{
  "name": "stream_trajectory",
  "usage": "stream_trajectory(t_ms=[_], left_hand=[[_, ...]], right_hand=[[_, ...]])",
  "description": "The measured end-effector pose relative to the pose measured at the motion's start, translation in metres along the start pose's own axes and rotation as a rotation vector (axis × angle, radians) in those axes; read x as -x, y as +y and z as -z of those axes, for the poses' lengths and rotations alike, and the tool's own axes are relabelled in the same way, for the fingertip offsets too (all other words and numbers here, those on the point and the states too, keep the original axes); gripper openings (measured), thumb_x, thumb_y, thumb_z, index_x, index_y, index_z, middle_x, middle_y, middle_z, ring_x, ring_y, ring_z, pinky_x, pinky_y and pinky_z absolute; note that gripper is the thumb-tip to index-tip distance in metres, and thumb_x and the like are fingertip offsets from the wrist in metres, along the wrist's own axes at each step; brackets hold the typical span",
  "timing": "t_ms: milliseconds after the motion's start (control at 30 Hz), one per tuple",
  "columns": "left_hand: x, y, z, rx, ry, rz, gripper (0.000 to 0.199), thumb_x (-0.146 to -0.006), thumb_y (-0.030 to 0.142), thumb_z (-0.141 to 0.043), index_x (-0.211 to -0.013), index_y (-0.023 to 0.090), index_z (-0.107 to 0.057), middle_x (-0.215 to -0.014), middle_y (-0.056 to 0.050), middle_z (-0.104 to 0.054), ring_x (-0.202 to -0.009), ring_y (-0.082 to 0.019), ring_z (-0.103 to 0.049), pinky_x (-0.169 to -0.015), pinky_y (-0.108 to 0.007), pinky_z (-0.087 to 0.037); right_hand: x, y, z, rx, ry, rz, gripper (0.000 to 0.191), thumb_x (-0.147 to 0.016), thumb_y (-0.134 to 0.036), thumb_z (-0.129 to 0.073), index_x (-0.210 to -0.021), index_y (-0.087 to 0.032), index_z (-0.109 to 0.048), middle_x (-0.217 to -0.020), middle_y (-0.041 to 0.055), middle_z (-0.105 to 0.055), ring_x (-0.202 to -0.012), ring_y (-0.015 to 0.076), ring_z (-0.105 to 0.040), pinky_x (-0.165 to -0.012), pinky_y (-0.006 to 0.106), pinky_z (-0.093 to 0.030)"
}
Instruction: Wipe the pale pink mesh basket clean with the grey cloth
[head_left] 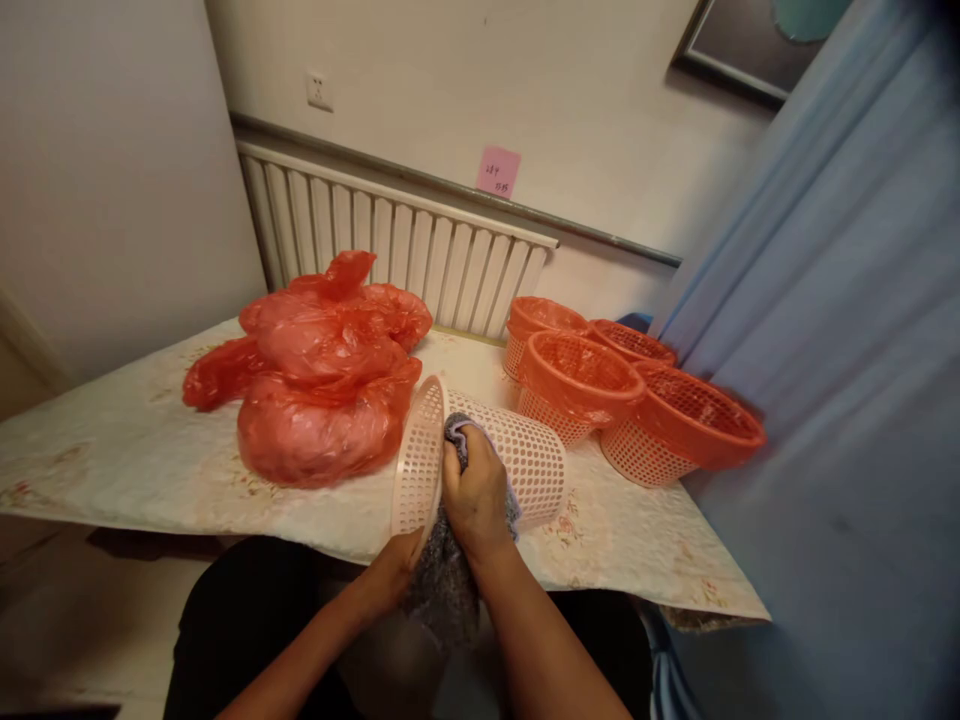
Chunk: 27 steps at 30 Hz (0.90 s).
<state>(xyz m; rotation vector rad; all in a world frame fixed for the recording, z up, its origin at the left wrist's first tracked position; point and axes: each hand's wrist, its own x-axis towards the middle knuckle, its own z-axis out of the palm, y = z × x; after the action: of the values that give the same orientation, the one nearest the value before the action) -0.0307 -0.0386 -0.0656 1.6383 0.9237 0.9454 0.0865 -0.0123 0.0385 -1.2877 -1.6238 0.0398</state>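
A pale pink perforated basket (525, 455) lies on its side near the table's front edge, its open rim facing left. My right hand (476, 490) is closed on a grey cloth (444, 575), pressing it against the basket's outside just behind the rim. Part of the cloth hangs down between my arms. At the lower part of the rim, my left hand (401, 565) grips the basket; its fingertips are hidden by the rim and cloth.
Knotted red plastic bags (322, 420) are heaped on the left of the table (150, 470). Several baskets lined with red bags (581, 375) stand at the right, beside a blue curtain (840, 330). A radiator (397, 235) runs along the wall behind.
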Motion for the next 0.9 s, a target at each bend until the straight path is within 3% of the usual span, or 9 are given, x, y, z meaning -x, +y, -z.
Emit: stream_trajectory(t_ms=[67, 233, 400, 533, 633, 900], left_hand=[[-0.004, 0.015, 0.004, 0.069, -0.075, -0.01, 0.023, -0.078, 0.031, -0.058, -0.09, 0.016, -0.071, -0.085, -0.005, -0.075, -0.083, -0.025, -0.066, -0.079, -0.034, -0.055], [-0.019, 0.048, 0.005, 0.12, 0.092, -0.076, 0.045, -0.079, 0.024, -0.057, -0.122, 0.013, -0.058, -0.114, -0.01, -0.07, -0.113, -0.027, -0.059, -0.101, -0.039, -0.045], [-0.024, 0.045, 0.002, 0.159, 0.058, -0.032, 0.051, -0.079, 0.022, -0.056, -0.128, 0.014, -0.054, -0.126, -0.011, -0.064, -0.118, -0.028, -0.057, -0.106, -0.042, -0.042], [-0.025, 0.035, 0.006, 0.144, 0.049, -0.017, 0.051, -0.082, 0.025, -0.054, -0.132, 0.014, -0.051, -0.131, -0.01, -0.061, -0.124, -0.027, -0.053, -0.11, -0.042, -0.038], [-0.026, 0.029, 0.009, 0.114, 0.023, -0.025, 0.049, -0.086, 0.03, -0.053, -0.133, 0.015, -0.05, -0.134, -0.009, -0.059, -0.128, -0.027, -0.05, -0.113, -0.044, -0.034], [-0.024, 0.029, 0.008, 0.057, -0.022, -0.001, 0.049, -0.088, 0.029, -0.05, -0.134, 0.015, -0.048, -0.136, -0.009, -0.058, -0.128, -0.026, -0.05, -0.114, -0.043, -0.033]], right_hand=[[0.007, 0.002, -0.003, 0.018, 0.014, -0.006, 0.021, -0.091, -0.025, -0.044, -0.103, -0.018, -0.06, -0.096, 0.008, -0.066, -0.09, 0.0208, -0.061, -0.079, 0.032, -0.046], [0.02, 0.005, -0.004, 0.069, 0.032, -0.002, 0.02, -0.092, -0.027, -0.044, -0.101, -0.018, -0.059, -0.089, 0.0078, -0.065, -0.083, 0.0207, -0.06, -0.074, 0.031, -0.045], [0.018, 0.016, -0.003, 0.098, 0.02, 0.04, 0.019, -0.094, -0.023, -0.04, -0.087, -0.019, -0.058, -0.08, 0.0045, -0.061, -0.076, 0.0176, -0.056, -0.07, 0.027, -0.041], [0.0, 0.033, 0.002, 0.134, -0.033, 0.037, 0.018, -0.092, -0.023, -0.042, -0.086, -0.02, -0.058, -0.08, 0.0021, -0.061, -0.073, 0.0156, -0.055, -0.068, 0.025, -0.038], [-0.021, 0.058, 0.01, 0.2, -0.038, -0.021, 0.019, -0.092, -0.025, -0.043, -0.089, -0.021, -0.061, -0.083, 0.002, -0.064, -0.075, 0.0157, -0.056, -0.068, 0.024, -0.036], [-0.055, 0.158, 0.054, 0.328, 0.082, -0.311, 0.03, -0.088, -0.034, -0.04, -0.084, -0.018, -0.065, -0.072, 0.0043, -0.063, -0.064, 0.0173, -0.049, -0.062, 0.026, -0.029]])
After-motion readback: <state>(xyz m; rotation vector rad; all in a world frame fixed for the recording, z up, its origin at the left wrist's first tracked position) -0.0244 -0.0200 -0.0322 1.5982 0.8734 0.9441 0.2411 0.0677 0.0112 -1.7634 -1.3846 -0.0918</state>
